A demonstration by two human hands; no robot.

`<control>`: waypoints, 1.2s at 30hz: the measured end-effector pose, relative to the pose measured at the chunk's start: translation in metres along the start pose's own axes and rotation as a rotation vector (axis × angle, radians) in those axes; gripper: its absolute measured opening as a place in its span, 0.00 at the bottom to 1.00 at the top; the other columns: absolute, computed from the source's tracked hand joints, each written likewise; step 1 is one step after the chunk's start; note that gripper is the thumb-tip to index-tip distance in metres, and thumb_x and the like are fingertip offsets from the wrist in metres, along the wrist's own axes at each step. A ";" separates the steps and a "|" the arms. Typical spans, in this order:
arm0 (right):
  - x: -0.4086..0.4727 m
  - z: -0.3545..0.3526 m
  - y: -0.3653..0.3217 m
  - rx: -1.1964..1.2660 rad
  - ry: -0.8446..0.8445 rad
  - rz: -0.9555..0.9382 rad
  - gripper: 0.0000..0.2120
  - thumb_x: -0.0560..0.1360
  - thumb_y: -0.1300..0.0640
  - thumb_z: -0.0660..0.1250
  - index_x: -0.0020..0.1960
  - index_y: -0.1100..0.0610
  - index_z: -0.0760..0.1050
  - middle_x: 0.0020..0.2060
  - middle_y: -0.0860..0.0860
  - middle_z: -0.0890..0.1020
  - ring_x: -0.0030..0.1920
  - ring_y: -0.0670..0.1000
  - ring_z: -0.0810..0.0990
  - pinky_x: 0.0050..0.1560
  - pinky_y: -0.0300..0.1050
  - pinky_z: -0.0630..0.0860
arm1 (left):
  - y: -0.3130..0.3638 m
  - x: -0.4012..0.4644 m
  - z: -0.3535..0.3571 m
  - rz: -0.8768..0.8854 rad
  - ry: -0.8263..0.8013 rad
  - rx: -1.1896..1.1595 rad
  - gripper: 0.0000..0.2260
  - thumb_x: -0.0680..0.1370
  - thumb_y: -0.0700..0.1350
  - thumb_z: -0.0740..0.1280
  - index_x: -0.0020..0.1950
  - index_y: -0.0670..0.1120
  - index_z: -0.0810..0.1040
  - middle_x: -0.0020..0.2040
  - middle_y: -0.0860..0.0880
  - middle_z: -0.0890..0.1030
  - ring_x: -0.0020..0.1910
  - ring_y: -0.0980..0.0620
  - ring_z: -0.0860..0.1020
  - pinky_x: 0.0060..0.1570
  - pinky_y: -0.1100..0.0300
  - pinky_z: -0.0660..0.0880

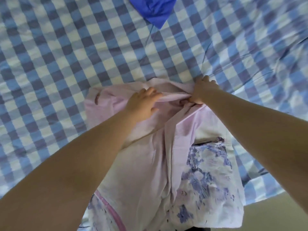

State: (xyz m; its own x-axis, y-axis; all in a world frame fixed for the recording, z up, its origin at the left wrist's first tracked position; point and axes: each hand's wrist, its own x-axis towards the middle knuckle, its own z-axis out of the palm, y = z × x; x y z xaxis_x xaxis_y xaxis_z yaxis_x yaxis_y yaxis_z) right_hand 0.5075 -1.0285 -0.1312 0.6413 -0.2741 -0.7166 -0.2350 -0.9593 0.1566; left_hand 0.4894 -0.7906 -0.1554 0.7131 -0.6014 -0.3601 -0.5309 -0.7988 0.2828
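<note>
Blue-and-white bedding fills nearly the whole view: a checked sheet (66, 47) spread over the bed, with long creases running toward its far right side. A pale pink cloth (146, 172) lies on the sheet at the near edge of the bed, about midway along it, and reaches toward the middle of the bed. It is crumpled and partly doubled over itself, with a long fold running down its centre.

A floral panel (205, 172), white with purple-blue blotches, shows on the cloth's right half. A brighter pink strip (108, 209) runs slantwise across its near left corner.

Both bare forearms reach out from the near edge to the far end of the cloth. The left hand (143, 100) lies over a raised ridge of the pink fabric, its fingers curled over the top and the thumb underneath, pinching the ridge. The right hand (203, 90) is just to the right of it at the cloth's far right corner. It grips a bunch of the same fabric in a closed fist, knuckles up. The stretch of cloth between the two hands is pulled into a taut band.

A bright blue cloth (155, 10) lies well apart from the pink one, at the far edge of the bed, its pointed corner aimed back at the hands. Beyond the bed's near right corner a patch of beige floor (275, 214) shows.
</note>
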 end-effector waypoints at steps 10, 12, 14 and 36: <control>0.010 -0.065 0.049 0.606 0.398 -0.158 0.16 0.78 0.46 0.61 0.61 0.53 0.69 0.50 0.51 0.77 0.50 0.54 0.76 0.50 0.48 0.72 | 0.017 0.050 -0.005 -0.391 0.212 -0.151 0.08 0.74 0.46 0.65 0.50 0.44 0.77 0.51 0.41 0.79 0.50 0.38 0.77 0.48 0.48 0.73; 0.011 -0.041 0.051 0.392 0.322 -0.397 0.17 0.78 0.57 0.60 0.66 0.48 0.68 0.62 0.50 0.75 0.61 0.55 0.74 0.58 0.49 0.68 | 0.013 0.060 -0.008 -0.363 0.171 -0.177 0.12 0.73 0.50 0.68 0.48 0.42 0.75 0.49 0.41 0.78 0.49 0.39 0.77 0.45 0.50 0.72; 0.004 -0.018 0.045 0.205 0.119 -0.547 0.26 0.74 0.66 0.57 0.67 0.45 0.67 0.66 0.47 0.71 0.65 0.54 0.71 0.60 0.50 0.64 | 0.017 0.070 -0.008 -0.256 0.079 -0.159 0.18 0.71 0.54 0.72 0.49 0.42 0.75 0.51 0.42 0.76 0.50 0.42 0.75 0.44 0.52 0.72; -0.001 -0.039 0.093 -0.420 0.493 -0.512 0.10 0.68 0.63 0.64 0.47 0.55 0.81 0.43 0.53 0.82 0.51 0.57 0.79 0.64 0.69 0.65 | 0.061 0.098 -0.028 -0.285 -0.183 -0.226 0.15 0.80 0.57 0.56 0.53 0.49 0.75 0.50 0.45 0.80 0.49 0.42 0.77 0.52 0.50 0.73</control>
State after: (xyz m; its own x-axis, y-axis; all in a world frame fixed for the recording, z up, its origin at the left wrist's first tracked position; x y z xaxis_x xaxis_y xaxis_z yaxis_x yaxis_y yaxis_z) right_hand 0.5131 -1.1204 -0.0892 0.8649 0.2991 -0.4031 0.4032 -0.8923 0.2029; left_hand 0.5396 -0.8981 -0.1482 0.7130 -0.3645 -0.5991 -0.1954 -0.9237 0.3295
